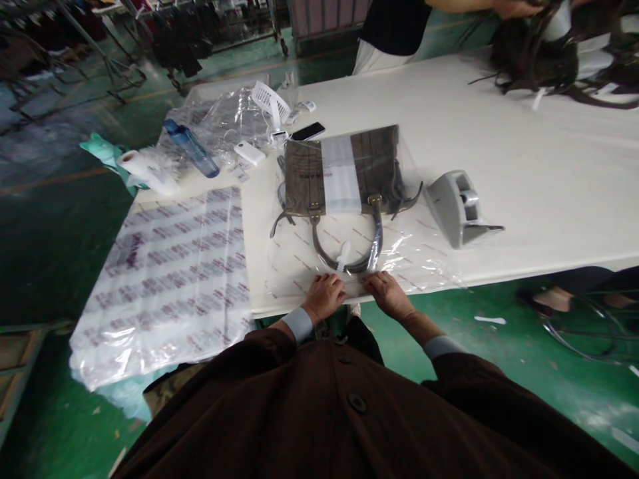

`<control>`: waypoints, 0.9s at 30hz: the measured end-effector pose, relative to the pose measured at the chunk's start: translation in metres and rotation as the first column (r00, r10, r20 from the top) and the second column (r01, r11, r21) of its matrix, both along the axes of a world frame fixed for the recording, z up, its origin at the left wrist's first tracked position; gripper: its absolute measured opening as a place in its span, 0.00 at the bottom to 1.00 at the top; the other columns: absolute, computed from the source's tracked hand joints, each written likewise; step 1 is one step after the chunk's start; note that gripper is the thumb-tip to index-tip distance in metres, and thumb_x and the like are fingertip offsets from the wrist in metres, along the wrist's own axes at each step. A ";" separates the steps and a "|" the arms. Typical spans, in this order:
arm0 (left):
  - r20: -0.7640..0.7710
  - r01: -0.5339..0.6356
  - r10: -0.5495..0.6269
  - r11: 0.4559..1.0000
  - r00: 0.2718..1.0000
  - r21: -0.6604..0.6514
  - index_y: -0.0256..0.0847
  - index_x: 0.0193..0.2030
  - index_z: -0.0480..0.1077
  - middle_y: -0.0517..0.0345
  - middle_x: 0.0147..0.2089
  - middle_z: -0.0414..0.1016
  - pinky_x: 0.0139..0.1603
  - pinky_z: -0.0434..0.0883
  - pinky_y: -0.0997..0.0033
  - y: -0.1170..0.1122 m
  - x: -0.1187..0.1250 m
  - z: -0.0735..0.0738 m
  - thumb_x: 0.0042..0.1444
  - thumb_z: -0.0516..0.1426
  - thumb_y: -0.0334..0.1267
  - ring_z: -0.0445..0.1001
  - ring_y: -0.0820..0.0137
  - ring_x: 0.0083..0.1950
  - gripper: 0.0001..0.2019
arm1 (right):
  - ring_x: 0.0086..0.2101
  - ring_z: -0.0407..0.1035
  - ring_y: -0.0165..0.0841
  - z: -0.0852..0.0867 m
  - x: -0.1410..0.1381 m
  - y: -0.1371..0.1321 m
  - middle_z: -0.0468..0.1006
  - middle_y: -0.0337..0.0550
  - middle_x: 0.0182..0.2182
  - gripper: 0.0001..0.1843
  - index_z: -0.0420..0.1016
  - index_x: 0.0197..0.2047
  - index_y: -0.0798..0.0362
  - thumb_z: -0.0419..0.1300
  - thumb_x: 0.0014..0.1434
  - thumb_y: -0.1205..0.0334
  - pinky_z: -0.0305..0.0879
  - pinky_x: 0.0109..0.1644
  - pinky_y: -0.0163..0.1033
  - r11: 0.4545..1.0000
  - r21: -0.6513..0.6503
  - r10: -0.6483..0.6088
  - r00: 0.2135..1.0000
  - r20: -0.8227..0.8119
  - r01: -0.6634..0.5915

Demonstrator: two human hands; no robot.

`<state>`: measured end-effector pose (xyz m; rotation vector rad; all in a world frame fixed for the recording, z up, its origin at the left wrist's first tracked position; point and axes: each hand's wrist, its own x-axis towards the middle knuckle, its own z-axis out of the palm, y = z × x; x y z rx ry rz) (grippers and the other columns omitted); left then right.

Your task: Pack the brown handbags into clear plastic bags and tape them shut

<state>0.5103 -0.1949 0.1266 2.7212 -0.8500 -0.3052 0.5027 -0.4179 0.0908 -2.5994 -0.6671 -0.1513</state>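
A brown handbag [304,166] with a white paper band [341,174] round its middle lies on the table inside a clear printed plastic bag [294,256]. Its looped handles [378,233] point toward me, and a white tag [343,254] hangs at them. My left hand [325,294] pinches the near edge of the plastic bag, just below the handles. A short way to the right, my right hand [388,294] has its fingers closed on the same edge. Fingertips of both hands are partly hidden.
A grey tape dispenser [456,209] stands at right. Stacked printed plastic bags [170,266] lie at left. Behind are a blue bottle [192,148], a phone [308,131], a white fan [270,100] and a plastic roll [144,171]. Across the table a person [394,30] handles brown bags [534,60].
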 end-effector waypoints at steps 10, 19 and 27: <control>0.038 0.036 -0.035 0.999 0.999 -0.030 0.40 0.38 0.69 0.53 0.45 0.70 0.48 0.63 0.64 -0.001 0.009 -0.002 0.62 0.47 0.36 0.66 0.65 0.48 0.10 | 0.37 0.63 0.35 0.010 0.005 0.001 0.73 0.48 0.35 0.13 0.70 0.35 0.56 0.47 0.64 0.62 0.60 0.42 0.39 1.000 -0.009 -0.007 0.998 -0.058 0.007; -0.063 0.003 -0.008 0.997 0.998 -0.076 0.38 0.39 0.67 0.53 0.41 0.73 0.47 0.64 0.67 -0.002 0.026 -0.005 0.63 0.46 0.34 0.70 0.68 0.44 0.09 | 0.44 0.62 0.39 0.014 -0.007 0.014 0.72 0.48 0.45 0.20 0.71 0.50 0.52 0.54 0.60 0.50 0.55 0.45 0.42 0.987 -0.118 -0.114 0.993 -0.037 0.109; -0.110 -0.018 0.006 0.995 0.994 -0.101 0.39 0.42 0.67 0.54 0.42 0.74 0.49 0.65 0.67 -0.004 0.027 -0.002 0.58 0.53 0.40 0.71 0.67 0.46 0.08 | 0.41 0.63 0.36 0.020 0.006 0.020 0.75 0.46 0.37 0.15 0.74 0.38 0.53 0.48 0.64 0.58 0.52 0.45 0.40 0.978 -0.117 -0.191 0.967 -0.167 0.173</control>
